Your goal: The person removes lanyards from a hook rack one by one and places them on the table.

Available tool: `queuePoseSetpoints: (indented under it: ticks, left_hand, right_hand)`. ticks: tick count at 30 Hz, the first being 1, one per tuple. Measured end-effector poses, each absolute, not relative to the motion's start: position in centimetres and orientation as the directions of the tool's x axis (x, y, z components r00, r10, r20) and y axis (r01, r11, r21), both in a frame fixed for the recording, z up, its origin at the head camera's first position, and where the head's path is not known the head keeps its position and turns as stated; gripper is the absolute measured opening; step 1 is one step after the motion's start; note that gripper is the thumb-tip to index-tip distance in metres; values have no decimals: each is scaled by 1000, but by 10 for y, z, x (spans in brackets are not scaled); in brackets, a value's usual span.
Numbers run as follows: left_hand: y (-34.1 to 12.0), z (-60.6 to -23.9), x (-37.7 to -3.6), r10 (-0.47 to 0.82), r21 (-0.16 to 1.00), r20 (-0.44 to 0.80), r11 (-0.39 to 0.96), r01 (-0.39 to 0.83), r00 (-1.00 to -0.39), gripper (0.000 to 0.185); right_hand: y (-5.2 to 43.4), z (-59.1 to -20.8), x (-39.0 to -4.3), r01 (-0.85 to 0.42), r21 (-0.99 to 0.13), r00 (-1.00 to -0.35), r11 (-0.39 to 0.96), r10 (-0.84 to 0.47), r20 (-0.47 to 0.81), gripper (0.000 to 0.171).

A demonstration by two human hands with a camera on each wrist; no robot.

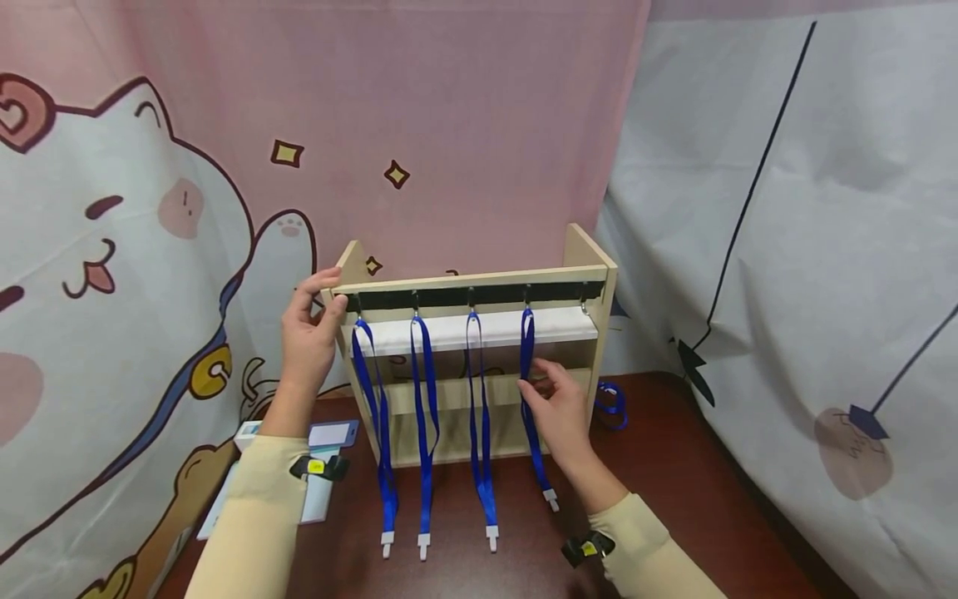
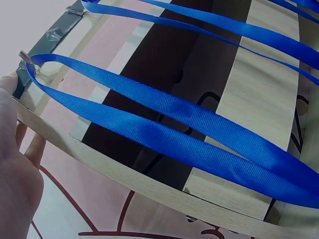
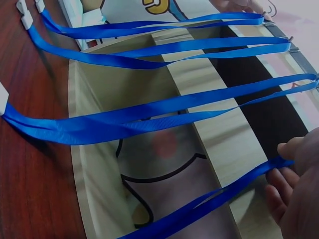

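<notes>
A pale wooden rack carries a dark strip with hooks along its top rail. From the hooks hang several blue lanyards with white clips at their lower ends. My left hand grips the rack's upper left corner, thumb in front, close to the leftmost lanyard. With thumb and fingers, my right hand pinches the rightmost hanging lanyard partway down. That lanyard's loop is on a hook, and its clip hangs near the brown table. The rightmost hook bears no lanyard.
Another blue lanyard lies on the brown table right of the rack. Badge holders and cards lie at the left, partly behind my left forearm. A printed curtain stands behind the rack.
</notes>
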State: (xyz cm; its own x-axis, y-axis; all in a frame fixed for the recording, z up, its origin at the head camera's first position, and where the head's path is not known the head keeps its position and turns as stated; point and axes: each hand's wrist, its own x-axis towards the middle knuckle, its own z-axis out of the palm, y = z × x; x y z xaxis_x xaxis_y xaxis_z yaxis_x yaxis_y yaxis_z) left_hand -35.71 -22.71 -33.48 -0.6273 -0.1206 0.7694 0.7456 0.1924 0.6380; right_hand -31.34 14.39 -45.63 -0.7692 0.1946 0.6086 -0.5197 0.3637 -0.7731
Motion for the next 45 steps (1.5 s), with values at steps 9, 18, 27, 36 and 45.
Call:
queuePoseSetpoints:
  ticks: [9,18,27,36,45]
  left_hand:
    - [-226,-337,-356,-122,642,766,183,744,-631,30]
    - [-229,-339,-357,-131,649,761,194,736,-636,29]
    - [-227,-335,-355,-139,638,770,183,748,-622,29]
    - [-227,-333,-357,-130,631,776,182,754,-618,29]
    - [-226,-334,-355,-128,642,766,185,744,-630,28]
  right_hand:
    - [139,-467,-311,-513,-807,-809,293,149,569,8]
    - [137,-472,-309,-500,-827,-835,257,108,539,5]
    - [136,-475,-305,-484,-840,-848,246,104,519,7]
    - [141,-473,-306,-514,-834,-827,199,142,543,7]
    - [152,-459,-303,-546,-806,-798,229,152,583,4]
